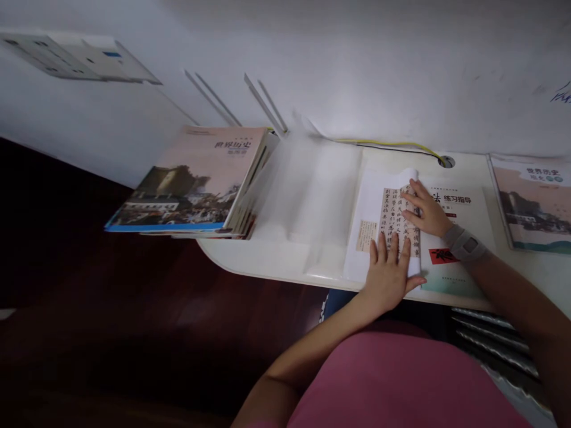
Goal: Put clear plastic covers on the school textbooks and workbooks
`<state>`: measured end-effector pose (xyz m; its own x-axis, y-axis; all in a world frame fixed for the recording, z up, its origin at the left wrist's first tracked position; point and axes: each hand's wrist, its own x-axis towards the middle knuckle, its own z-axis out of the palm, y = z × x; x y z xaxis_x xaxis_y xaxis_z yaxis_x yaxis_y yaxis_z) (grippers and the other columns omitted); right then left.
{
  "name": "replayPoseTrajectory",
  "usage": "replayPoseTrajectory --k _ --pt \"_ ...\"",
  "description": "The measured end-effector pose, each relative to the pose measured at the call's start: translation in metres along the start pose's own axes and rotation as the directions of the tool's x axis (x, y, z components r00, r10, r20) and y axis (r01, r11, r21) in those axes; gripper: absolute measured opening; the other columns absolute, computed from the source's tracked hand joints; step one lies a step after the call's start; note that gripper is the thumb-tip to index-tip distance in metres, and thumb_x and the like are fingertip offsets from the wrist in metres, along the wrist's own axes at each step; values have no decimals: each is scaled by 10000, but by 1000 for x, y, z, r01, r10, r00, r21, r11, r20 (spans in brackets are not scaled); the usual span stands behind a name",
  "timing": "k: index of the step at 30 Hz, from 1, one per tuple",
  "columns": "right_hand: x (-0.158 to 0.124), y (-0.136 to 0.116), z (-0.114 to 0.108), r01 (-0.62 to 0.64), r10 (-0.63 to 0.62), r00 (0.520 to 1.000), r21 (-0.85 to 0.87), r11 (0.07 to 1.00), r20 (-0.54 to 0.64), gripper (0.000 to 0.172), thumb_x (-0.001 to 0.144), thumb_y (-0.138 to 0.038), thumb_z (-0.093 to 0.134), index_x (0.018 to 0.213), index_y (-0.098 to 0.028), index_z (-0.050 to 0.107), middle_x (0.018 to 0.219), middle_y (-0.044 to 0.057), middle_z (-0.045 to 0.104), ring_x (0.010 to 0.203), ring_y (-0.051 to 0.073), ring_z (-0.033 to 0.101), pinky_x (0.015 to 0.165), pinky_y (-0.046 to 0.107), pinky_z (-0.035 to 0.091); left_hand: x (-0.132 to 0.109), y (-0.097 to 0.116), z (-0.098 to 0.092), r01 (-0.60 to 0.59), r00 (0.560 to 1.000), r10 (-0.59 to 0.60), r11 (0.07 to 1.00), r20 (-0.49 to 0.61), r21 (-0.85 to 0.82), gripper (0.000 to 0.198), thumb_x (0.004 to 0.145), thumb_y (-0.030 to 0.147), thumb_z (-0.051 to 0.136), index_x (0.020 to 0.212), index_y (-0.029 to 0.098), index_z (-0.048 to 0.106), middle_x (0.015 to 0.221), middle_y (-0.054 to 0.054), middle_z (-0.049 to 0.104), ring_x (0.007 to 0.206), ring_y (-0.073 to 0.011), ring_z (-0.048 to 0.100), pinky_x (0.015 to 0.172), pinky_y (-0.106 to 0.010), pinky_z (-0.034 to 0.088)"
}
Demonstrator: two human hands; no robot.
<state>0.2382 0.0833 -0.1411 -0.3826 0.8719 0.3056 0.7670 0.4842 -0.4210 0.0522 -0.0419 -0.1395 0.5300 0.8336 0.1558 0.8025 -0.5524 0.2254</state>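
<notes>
A calligraphy workbook [473, 238] lies on the white desk [254, 261], its pale green-tinted cover marked with Chinese characters and a red square. At its left is a white page [357, 261] printed with columns of brush calligraphy. My left hand [389, 274] rests flat on the lower part of that page, fingers spread and thumb out to the right. Higher up, my right hand [426, 211], with a grey watch on the wrist, lies with fingers apart across the page's right edge. Left of the page, a translucent plastic sheet [328, 202] is spread on the desk, blurred at its edges.
A stack of history books [191, 178] overhangs the desk's left end. Another history book [535, 202] lies at the right. Yellow and black cables [392, 144] run along the wall into a round hole. A socket panel [75, 56] is on the wall. Dark floor lies below left.
</notes>
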Motion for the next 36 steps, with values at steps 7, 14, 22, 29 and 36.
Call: replayPoseTrajectory --k 7,14,22,29,36 --pt "0 0 0 -15 14 1000 -17 1000 -14 494 857 -405 505 1282 -158 555 1520 122 311 1411 322 233 1105 565 277 1 -9 -3 11 1000 -11 1000 -27 21 792 858 633 409 1392 49 374 1443 -278 363 1386 -415 222 1076 -590 270" --pt "0 -5 -1 21 -21 1000 -47 999 0 477 878 -443 463 1259 -181 579 1502 104 352 1405 318 251 1101 577 281 -14 -20 0 -24 998 27 998 -51 51 657 937 509 360 1341 -6 422 1416 -279 400 1370 -346 304 1101 -487 309" --pt "-2 -2 2 7 -8 1000 -77 997 -18 524 858 -423 482 1268 -106 563 1481 160 372 1397 330 267 1108 545 291 -5 1 -4 -22 999 20 999 -40 -41 883 858 668 341 1405 -25 323 1458 -299 316 1396 -394 208 1097 -543 276" --pt "-2 0 4 -21 18 999 -82 996 -34 513 855 -398 488 1282 -120 550 1480 151 376 1392 333 277 1102 561 293 -1 7 0 11 1000 -11 1000 16 -10 906 818 720 348 1428 50 327 1461 -283 325 1381 -445 210 1072 -619 243" --pt "-1 -4 3 27 -30 999 -76 997 -32 532 875 -434 480 1283 -99 552 1481 162 372 1394 328 276 1109 531 306 -6 1 0 15 1000 -16 999 15 50 907 813 713 385 1424 45 336 1461 -285 324 1382 -444 209 1077 -620 230"
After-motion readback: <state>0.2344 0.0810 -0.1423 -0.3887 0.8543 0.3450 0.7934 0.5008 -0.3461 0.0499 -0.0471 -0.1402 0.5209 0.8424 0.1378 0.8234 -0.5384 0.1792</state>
